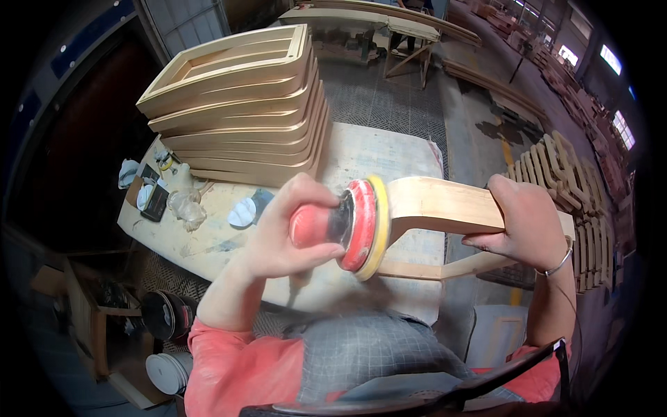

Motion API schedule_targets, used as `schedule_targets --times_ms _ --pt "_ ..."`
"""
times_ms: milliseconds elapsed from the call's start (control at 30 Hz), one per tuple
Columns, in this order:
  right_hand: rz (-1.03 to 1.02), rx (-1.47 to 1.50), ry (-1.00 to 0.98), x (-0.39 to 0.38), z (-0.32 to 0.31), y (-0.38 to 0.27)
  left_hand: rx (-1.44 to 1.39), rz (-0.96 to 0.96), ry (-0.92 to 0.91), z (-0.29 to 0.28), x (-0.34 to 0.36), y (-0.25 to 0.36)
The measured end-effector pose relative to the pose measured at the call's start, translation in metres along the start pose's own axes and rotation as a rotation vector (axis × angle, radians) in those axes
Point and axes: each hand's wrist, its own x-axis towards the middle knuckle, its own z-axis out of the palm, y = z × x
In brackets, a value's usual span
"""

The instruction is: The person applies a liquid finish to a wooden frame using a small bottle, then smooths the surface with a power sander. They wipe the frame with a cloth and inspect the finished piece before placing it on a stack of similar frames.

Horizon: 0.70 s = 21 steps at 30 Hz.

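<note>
My left hand [274, 226] is closed round the red and black body of a round orbital sander [358, 224]. The sander is turned on its side, and its yellow-edged pad is against or very close to the rounded end of a pale wooden frame [445, 200]; I cannot tell whether they touch. My right hand [529, 221] grips the frame's upper rail, with the thumb below and the fingers over the far side. The frame is tilted up above the table's right part, and its lower rail shows beneath. A bracelet circles my right wrist.
A tall stack of similar wooden frames [243, 115] stands at the back left of the covered table [372, 142]. Sanding discs [242, 213] and a small open box [149, 198] lie at left. Buckets [167, 374] stand lower left; more curved wooden parts [556, 174] are piled right.
</note>
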Motion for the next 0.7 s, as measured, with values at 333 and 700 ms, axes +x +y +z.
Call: schedule_targets --times_ms 333,700 --pt "0.04 -0.012 -0.029 0.0 0.002 0.002 0.45 0.1 -0.004 0.005 0.024 0.066" --pt "0.032 -0.03 -0.031 0.015 0.002 0.007 -0.194 -0.187 0.201 0.054 -0.063 -0.045"
